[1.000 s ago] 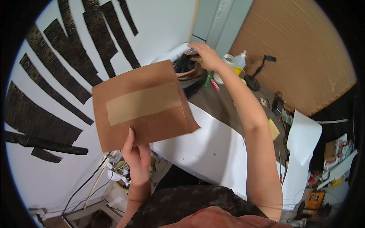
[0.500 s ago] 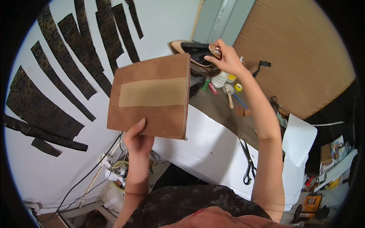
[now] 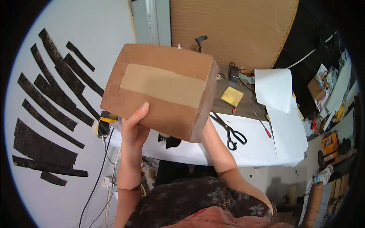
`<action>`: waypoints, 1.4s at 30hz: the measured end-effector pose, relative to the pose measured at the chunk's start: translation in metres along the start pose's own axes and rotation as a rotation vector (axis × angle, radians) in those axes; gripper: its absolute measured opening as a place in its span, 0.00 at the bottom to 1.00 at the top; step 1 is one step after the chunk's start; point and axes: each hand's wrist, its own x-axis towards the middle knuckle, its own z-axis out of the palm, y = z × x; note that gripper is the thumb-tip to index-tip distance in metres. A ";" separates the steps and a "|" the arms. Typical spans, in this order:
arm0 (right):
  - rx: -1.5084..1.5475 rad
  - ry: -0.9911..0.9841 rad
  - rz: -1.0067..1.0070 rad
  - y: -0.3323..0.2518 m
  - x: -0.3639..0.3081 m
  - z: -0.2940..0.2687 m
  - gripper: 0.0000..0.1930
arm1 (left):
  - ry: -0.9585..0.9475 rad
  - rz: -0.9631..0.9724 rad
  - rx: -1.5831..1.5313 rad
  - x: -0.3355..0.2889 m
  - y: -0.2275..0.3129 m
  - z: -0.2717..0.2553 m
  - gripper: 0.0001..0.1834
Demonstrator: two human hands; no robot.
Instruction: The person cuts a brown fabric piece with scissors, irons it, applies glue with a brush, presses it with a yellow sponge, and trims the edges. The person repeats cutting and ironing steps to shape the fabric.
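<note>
Raised over the table is a brown box-like piece [image 3: 171,119] with a lighter tan rectangle on its upper face; whether it is a box or a thick book I cannot tell. My left hand [image 3: 136,123] grips its near left edge, thumb on top and fingers underneath. My right forearm [image 3: 218,148] reaches up behind the piece's right end, which hides that hand and anything in it. Just below the brown piece, dark scraps [image 3: 170,142] lie on the white sheet [image 3: 186,152]. Black-handled scissors [image 3: 230,133] rest to the right of my right forearm.
Dark patterned strips [image 3: 45,144] hang on the left wall. On the table are a yellow pad [image 3: 232,96], a red-handled pointed tool [image 3: 263,124] and a black adapter [image 3: 233,74]. A curled white sheet [image 3: 275,91] covers the right end. Brown cardboard [image 3: 228,30] stands behind.
My right hand has come down from the far side, where it held a shoe, to behind the brown piece. The shoe is out of sight. The view has swung right and the brown piece has tilted.
</note>
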 end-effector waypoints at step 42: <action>-0.002 0.141 -0.209 -0.027 -0.098 0.000 0.19 | -0.118 0.126 0.730 -0.041 -0.017 0.025 0.21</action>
